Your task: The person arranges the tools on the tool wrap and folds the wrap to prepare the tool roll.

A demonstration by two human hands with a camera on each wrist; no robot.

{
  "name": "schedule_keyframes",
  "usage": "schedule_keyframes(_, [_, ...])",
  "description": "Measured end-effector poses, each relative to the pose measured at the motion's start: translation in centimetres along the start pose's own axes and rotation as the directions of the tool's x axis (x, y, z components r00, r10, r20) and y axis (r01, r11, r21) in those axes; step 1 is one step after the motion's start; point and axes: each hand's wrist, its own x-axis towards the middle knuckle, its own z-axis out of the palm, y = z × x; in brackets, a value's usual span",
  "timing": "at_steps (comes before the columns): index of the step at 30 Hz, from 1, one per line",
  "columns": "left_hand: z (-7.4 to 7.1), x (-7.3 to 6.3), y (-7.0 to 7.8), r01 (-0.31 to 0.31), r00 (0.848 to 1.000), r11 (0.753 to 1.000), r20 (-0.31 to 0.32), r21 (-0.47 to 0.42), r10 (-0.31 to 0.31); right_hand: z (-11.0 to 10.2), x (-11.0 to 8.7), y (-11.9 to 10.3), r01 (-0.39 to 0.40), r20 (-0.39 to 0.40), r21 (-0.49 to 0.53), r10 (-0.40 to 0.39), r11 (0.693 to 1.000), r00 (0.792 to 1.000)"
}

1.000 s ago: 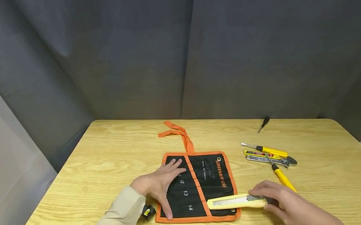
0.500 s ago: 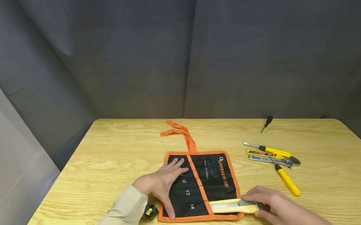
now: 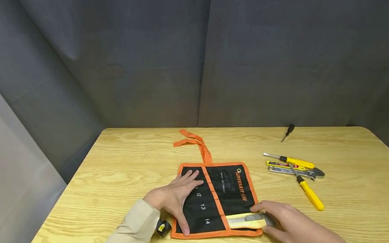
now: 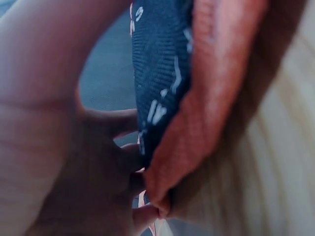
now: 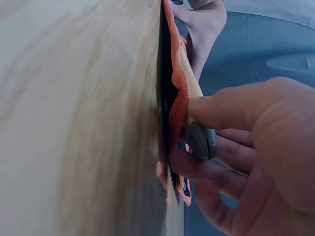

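A black tool pouch (image 3: 233, 203) with orange trim lies flat on the table, numbers printed down its pockets. My left hand (image 3: 175, 197) rests spread on its left part, thumb near the front edge. With my right hand (image 3: 287, 224) I grip the dark end of a yellow utility knife (image 3: 246, 221), thumb on one side and fingers on the other. The knife lies along the pouch's front right, its far end hidden under the orange band by the number 14. In the right wrist view the knife's dark end cap (image 5: 202, 141) sticks out past the orange edge.
Right of the pouch lie a flat screwdriver (image 3: 297, 162), a yellow packet (image 3: 273, 164), an adjustable wrench (image 3: 315, 173) and another yellow-handled screwdriver (image 3: 311, 194). A small black screwdriver (image 3: 288, 131) is farther back. Orange ties (image 3: 202, 149) stretch behind the pouch.
My right hand has moved left, sliding the utility knife farther under the orange band, so less of it shows. My left hand has stayed on the pouch.
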Motion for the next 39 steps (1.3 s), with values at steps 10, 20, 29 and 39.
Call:
schedule_keyframes(10, [0.1,0.3,-0.2,0.013,1.0,1.0,0.003,0.007,-0.013,0.6,1.2,-0.5,0.007,-0.014,0.033,-0.006,0.999,1.0])
schedule_keyframes(20, [0.3,0.0,0.7,0.05,0.999,0.998,-0.017,0.044,-0.049,1.5,2.0,-1.6,-0.039,0.009,0.035,0.039,0.999,0.999])
schedule_keyframes(29, [0.5,0.3,1.2,0.08,0.996,0.994,-0.039,0.071,-0.077,1.8,2.4,-1.7,-0.02,0.007,0.093,0.02,0.995,1.0])
schedule_keyframes(39, [0.5,0.4,0.9,0.079,0.996,0.995,-0.034,0.062,-0.077,2.3,2.9,-2.5,-0.048,0.004,0.085,0.048,0.995,0.999])
